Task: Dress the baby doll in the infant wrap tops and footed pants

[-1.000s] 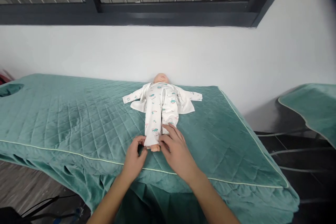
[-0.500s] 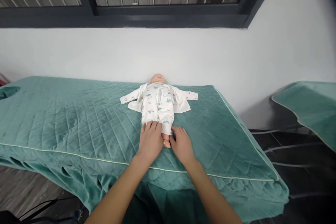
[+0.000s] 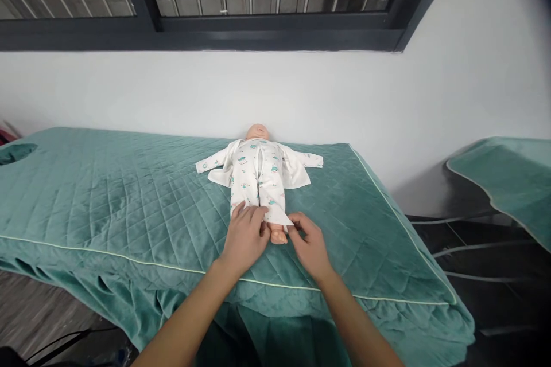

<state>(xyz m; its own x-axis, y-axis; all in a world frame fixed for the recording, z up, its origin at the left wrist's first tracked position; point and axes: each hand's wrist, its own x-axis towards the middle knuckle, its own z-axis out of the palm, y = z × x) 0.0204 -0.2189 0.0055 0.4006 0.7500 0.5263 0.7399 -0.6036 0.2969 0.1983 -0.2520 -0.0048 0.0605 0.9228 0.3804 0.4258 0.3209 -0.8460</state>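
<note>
A baby doll (image 3: 258, 132) lies on its back, head toward the wall, in white printed trousers (image 3: 245, 186) and a white printed jacket (image 3: 297, 172) spread open with its sleeves out to both sides. My right hand (image 3: 307, 243) pinches the outer corner of a trouser cuff and draws it out to the right. Curled over the lower trouser legs, my left hand (image 3: 245, 235) holds the cloth near the inner side of that cuff; its exact grip is partly hidden. Between my hands a bare doll foot (image 3: 278, 235) sticks out below the cuff. My left hand covers the other foot.
Under the doll is a bed with a green quilted cover (image 3: 150, 200), its piped front edge close to me. Behind it stand a white wall (image 3: 193, 92) and a dark-framed window (image 3: 275, 31) with bars. Another green-covered surface (image 3: 508, 178) is at the right.
My right hand has moved slightly right and pulled the cuff corner outward. My left fingers have curled more around the trouser cloth. More of the doll's foot shows.
</note>
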